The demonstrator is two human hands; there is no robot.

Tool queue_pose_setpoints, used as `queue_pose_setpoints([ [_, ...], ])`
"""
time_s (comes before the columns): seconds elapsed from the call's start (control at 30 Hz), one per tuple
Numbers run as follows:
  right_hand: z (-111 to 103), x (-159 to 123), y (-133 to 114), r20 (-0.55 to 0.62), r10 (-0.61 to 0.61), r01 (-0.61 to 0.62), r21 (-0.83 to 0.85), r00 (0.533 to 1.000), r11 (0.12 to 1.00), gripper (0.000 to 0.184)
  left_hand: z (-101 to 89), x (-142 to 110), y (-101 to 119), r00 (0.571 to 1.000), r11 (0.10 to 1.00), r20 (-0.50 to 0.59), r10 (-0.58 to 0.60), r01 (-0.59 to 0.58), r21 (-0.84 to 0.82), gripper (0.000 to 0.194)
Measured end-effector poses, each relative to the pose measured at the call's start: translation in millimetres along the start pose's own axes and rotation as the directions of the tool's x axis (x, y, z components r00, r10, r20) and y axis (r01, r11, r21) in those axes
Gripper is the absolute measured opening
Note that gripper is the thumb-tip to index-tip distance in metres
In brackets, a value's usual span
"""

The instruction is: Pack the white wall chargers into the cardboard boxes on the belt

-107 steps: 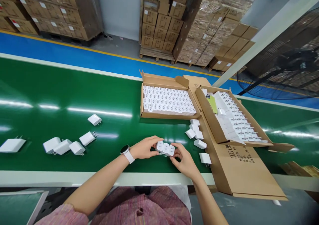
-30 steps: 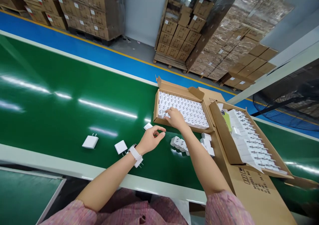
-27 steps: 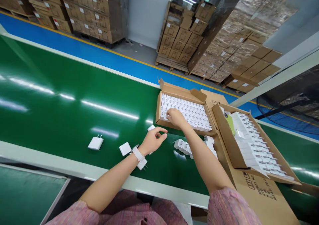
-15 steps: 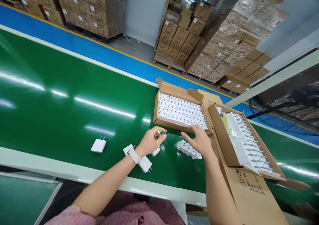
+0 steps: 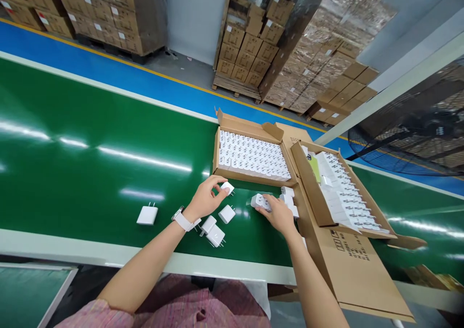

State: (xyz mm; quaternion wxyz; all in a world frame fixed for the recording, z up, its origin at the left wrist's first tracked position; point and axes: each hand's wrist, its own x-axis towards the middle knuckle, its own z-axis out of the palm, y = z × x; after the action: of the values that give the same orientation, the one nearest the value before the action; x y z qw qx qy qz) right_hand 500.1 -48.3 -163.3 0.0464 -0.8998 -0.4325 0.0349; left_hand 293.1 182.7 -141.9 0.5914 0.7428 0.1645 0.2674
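My left hand (image 5: 206, 198), a watch on its wrist, pinches a white plug charger (image 5: 227, 187) between thumb and fingers, just in front of the filled box. To its right, my right hand (image 5: 280, 215) has its thumb and fingers around white chargers (image 5: 259, 201) standing with their pin ends up; how many it grips is partly hidden. Beside that hand stand more white chargers (image 5: 289, 200) against the cardboard. A loose charger (image 5: 226, 214) lies between my hands, and others (image 5: 216, 235) lie near my left wrist. Farther left is a single charger (image 5: 147, 215).
An open carton (image 5: 232, 173) holds rows of white chargers. Right of it, a tilted carton (image 5: 319, 207) holds more chargers and a green-yellow piece, resting on flattened cardboard (image 5: 362, 279). The green work surface (image 5: 90, 183) stretches left. A fan (image 5: 409, 134) and stacked boxes (image 5: 250, 52) stand behind.
My left hand has closed on a charger near the carton. My right hand has come down onto the chargers on the surface. The view has shifted slightly.
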Motion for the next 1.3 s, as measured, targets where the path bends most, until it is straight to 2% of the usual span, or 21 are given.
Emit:
queue_pose_setpoints([
  [0.1, 2.1, 11.2, -23.2, 0.017, -0.058, 0.058, -0.022, 0.998, 0.998, 0.028, 4.5, -5.6, -2.0, 0.991, 0.983, 0.119, 0.065, -0.084, 0.162, 0.044],
  [0.23, -2.2, 16.7, -50.2, 0.017, -0.088, 0.087, 0.044, 0.996, 0.995, 0.027, 9.8, -10.7, -7.5, 0.970, 0.921, 0.233, 0.073, -0.156, 0.357, 0.053],
  [0.3, -10.0, 14.9, -61.4, -0.028, -0.058, 0.062, 0.134, 0.998, 0.989, 0.029, 11.3, -11.1, -9.6, 0.963, 0.902, 0.261, 0.063, -0.167, 0.399, 0.057],
  [0.37, -20.7, 11.5, -73.6, -0.065, -0.049, 0.066, 0.294, 0.997, 0.953, 0.033, 12.7, -11.4, -10.2, 0.951, 0.900, 0.296, 0.086, -0.202, 0.386, 0.065],
  [0.47, -35.7, 8.3, -95.4, -0.019, -0.070, 0.069, 0.548, 0.997, 0.834, 0.040, 14.7, -12.9, -9.3, 0.934, 0.908, 0.321, 0.155, -0.263, 0.326, 0.069],
  [0.57, -42.0, 10.1, -114.6, 0.079, -0.061, -0.015, 0.724, 0.995, 0.689, 0.048, 14.2, -13.3, -8.7, 0.958, 0.927, 0.244, 0.154, -0.225, 0.301, 0.048],
  [0.7, -35.8, 15.4, -124.6, 0.164, -0.112, -0.114, 0.925, 0.980, 0.361, 0.058, 7.7, -6.7, -7.9, 0.983, 0.968, 0.137, 0.118, -0.145, 0.206, 0.037],
  [0.73, -33.0, 16.9, -125.6, 0.162, -0.106, -0.123, 0.945, 0.981, 0.302, 0.058, 5.8, -4.2, -7.8, 0.988, 0.977, 0.111, 0.107, -0.125, 0.174, 0.036],
  [0.8, -27.6, 20.9, -127.3, 0.135, -0.068, -0.113, 0.959, 0.989, 0.261, 0.055, 2.6, 0.6, -8.5, 0.996, 0.990, 0.057, 0.070, -0.076, 0.117, 0.034],
  [0.87, -24.8, 28.3, -128.6, 0.100, -0.032, -0.087, 0.952, 0.994, 0.292, 0.054, -0.1, 5.1, -11.3, 1.000, 0.998, 0.012, 0.017, -0.018, 0.068, 0.033],
  [0.93, -26.8, 41.7, -128.3, 0.062, 0.017, -0.064, 0.930, 0.998, 0.362, 0.053, -3.0, 9.6, -15.8, 0.998, 0.999, -0.045, -0.036, 0.037, 0.011, 0.035],
  [1.0, -33.5, 61.9, -126.9, 0.019, 0.095, -0.063, 0.872, 0.995, 0.486, 0.050, -6.4, 14.5, -20.9, 0.989, 0.995, -0.128, -0.079, 0.071, -0.065, 0.038],
  [1.1, -46.5, 99.3, -128.2, -0.014, 0.155, -0.106, 0.667, 0.988, 0.737, 0.043, -11.1, 20.2, -25.9, 0.962, 0.986, -0.243, -0.121, 0.089, -0.139, 0.042],
  [1.17, -51.7, 122.4, -134.9, 0.006, 0.133, -0.120, 0.470, 0.991, 0.875, 0.040, -12.6, 21.3, -26.4, 0.957, 0.988, -0.261, -0.126, 0.097, -0.123, 0.043],
  [1.2, -52.5, 131.9, -139.8, 0.021, 0.119, -0.117, 0.386, 0.993, 0.915, 0.039, -12.7, 21.0, -25.9, 0.960, 0.990, -0.253, -0.121, 0.097, -0.106, 0.044],
  [1.3, -49.4, 151.2, -154.4, 0.042, 0.096, -0.104, 0.258, 0.994, 0.961, 0.035, -10.8, 18.6, -24.0, 0.971, 0.996, -0.226, -0.082, 0.071, -0.058, 0.044],
])
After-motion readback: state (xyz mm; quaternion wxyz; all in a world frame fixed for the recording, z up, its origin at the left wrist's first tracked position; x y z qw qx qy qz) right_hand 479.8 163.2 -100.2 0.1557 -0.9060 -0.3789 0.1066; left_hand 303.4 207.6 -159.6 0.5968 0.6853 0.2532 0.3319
